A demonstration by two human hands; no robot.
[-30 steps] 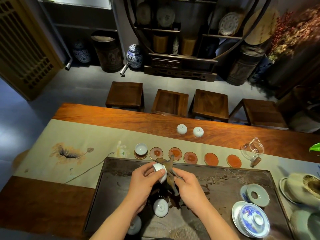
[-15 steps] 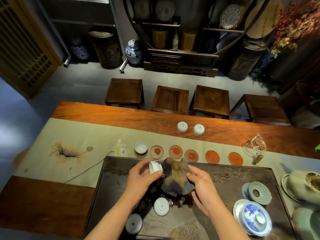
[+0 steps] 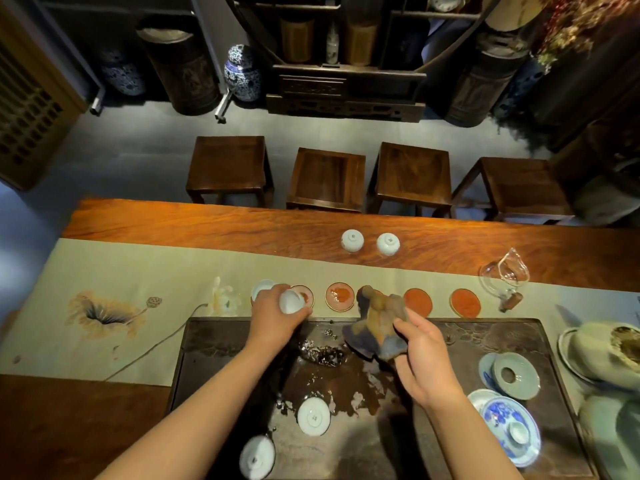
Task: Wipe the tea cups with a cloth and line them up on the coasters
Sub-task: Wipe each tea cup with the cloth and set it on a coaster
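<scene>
My left hand (image 3: 275,320) holds a small white tea cup (image 3: 291,301) just above the second coaster (image 3: 306,295) from the left. One cup (image 3: 262,290) stands on the first coaster. My right hand (image 3: 420,362) grips a crumpled brown and blue cloth (image 3: 377,323) over the dark tea tray (image 3: 221,344). Three more orange coasters (image 3: 340,296) (image 3: 418,302) (image 3: 465,303) lie in the row; the cloth hides part of it. Two cups (image 3: 313,415) (image 3: 257,457) sit upside down on the tray. Two more upturned cups (image 3: 352,240) (image 3: 388,243) rest on the bare wood further back.
A glass pitcher (image 3: 504,278) stands right of the coasters. A lidded blue-and-white bowl (image 3: 510,429), a celadon strainer (image 3: 516,375) and pale vessels (image 3: 606,351) crowd the tray's right side. Several wooden stools (image 3: 327,178) line the table's far edge. The tray centre is wet.
My left hand has carried the cup forward and left, from over the tray to the second coaster. My right hand has pulled the cloth away from the cup and holds it apart.
</scene>
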